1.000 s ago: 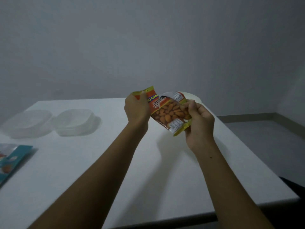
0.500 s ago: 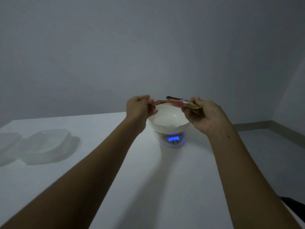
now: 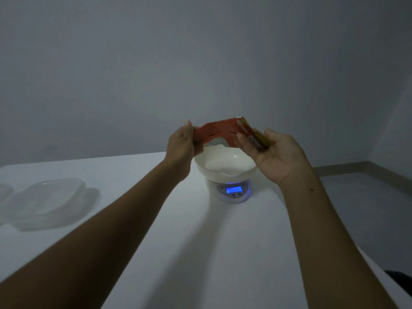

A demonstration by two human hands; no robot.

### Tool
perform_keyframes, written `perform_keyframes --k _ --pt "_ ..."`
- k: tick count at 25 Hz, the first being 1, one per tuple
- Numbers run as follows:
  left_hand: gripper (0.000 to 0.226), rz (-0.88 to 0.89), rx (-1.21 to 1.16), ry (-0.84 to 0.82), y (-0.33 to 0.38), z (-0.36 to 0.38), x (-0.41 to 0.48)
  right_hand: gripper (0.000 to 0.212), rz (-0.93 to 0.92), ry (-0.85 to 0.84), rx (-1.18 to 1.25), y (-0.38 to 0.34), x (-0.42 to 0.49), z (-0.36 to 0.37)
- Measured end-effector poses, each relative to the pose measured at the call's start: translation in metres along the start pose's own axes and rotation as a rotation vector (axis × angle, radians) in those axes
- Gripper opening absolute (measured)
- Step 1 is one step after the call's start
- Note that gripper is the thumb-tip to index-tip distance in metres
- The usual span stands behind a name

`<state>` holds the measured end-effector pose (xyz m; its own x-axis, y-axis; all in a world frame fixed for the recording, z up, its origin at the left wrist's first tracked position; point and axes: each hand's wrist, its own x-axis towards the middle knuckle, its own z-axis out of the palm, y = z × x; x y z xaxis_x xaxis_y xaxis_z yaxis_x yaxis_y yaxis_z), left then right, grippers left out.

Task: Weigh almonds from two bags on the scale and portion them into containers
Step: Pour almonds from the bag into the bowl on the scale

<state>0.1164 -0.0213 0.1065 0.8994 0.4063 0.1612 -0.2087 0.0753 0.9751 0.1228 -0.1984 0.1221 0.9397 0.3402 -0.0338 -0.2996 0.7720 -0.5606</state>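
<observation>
An orange and yellow almond bag (image 3: 225,132) is held in the air just above the white bowl (image 3: 225,168). My left hand (image 3: 181,144) pinches its lower left end. My right hand (image 3: 275,153) grips its raised right end, palm towards me. The bag slopes down to the left over the bowl. The bowl looks empty and sits on a small white scale (image 3: 233,191) with a lit blue display. Clear plastic containers (image 3: 48,198) lie at the left of the table.
The white table (image 3: 200,253) stretches from the front edge to the grey wall. Its right edge drops off beside my right forearm, with floor and a skirting board beyond. A dark object (image 3: 401,279) shows at the lower right corner.
The bag went from upright in front of me to flat over the bowl, and now its right end is lifted. The view has shifted right, bringing the scale into sight.
</observation>
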Motion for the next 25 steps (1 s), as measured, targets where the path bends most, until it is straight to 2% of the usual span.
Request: perform_keyframes --k 2,6,12,17,25 --pt "0.046 0.001 0.039 -0.025 0.0 -0.002 0.0 0.045 0.01 -0.031 0.056 -0.002 0.0 -0.002" --pt "0.049 -0.016 0.126 -0.075 -0.001 -0.009 0.003 0.036 0.03 -0.097 0.053 -0.003 -0.002 -0.006" --pt "0.024 0.016 0.154 -0.122 -0.002 -0.014 0.002 0.041 -0.078 -0.049 -0.023 0.008 0.007 -0.007" --pt "0.026 0.048 0.171 -0.16 -0.006 -0.02 0.003 0.025 -0.181 -0.04 -0.048 0.012 0.012 -0.012" --pt "0.027 0.069 0.123 -0.187 -0.01 -0.02 0.006 0.026 -0.244 -0.066 -0.139 0.011 0.008 -0.007"
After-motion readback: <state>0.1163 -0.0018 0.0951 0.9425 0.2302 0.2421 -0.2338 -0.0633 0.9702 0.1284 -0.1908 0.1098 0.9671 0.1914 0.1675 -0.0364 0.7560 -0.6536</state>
